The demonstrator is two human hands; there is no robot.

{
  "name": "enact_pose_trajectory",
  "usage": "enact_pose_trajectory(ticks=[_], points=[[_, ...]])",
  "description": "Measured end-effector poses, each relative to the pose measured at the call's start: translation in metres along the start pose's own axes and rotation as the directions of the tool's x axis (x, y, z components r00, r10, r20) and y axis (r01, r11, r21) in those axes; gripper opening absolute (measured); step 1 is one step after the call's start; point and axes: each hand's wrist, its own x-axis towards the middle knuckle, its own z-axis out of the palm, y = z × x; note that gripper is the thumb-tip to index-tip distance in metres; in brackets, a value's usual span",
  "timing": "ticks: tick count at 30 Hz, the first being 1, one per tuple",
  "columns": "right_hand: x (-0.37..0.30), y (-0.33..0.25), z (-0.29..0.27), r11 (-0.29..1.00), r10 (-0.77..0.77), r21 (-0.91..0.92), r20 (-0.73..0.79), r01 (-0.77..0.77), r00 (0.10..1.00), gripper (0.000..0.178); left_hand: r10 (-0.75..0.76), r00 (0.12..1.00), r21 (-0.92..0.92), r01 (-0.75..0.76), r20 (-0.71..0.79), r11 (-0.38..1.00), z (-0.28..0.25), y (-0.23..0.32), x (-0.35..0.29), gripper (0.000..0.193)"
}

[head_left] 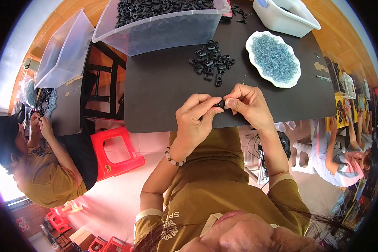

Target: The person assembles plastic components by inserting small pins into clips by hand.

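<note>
Over the near edge of the dark table, my left hand (198, 114) pinches a small black plastic part (221, 103) between thumb and fingers. My right hand (248, 105) meets it from the other side, its thumb and forefinger closed on the same part. Most of that part is hidden by my fingertips. Just beyond my hands lies a loose pile of black plastic parts (212, 62). To its right, a white scalloped dish (290, 80) holds a heap of small metallic blue-grey springs (273, 56).
A clear plastic bin (168, 38) full of black parts stands at the table's (159, 88) far left. A white tub (287, 21) sits far right. Beside a red stool (117, 151), a person (46, 168) works at the left table; other people (344, 164) sit at the right.
</note>
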Motion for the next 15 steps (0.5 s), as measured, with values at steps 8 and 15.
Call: enact_pose_trajectory(ticks=[8,15], points=[[-0.002,-0.001,0.008,0.985,0.009,-0.173,-0.064,-0.02,0.998,0.014,0.01,1.0,0.055,-0.01,0.004,0.998,0.003,0.004,-0.001,0.022],[0.001,-0.004,0.017,0.99,-0.011,-0.141,-0.091,-0.002,0.996,0.015,0.062,0.997,0.105,-0.058,-0.038,0.993,0.004,0.002,-0.001,0.023]])
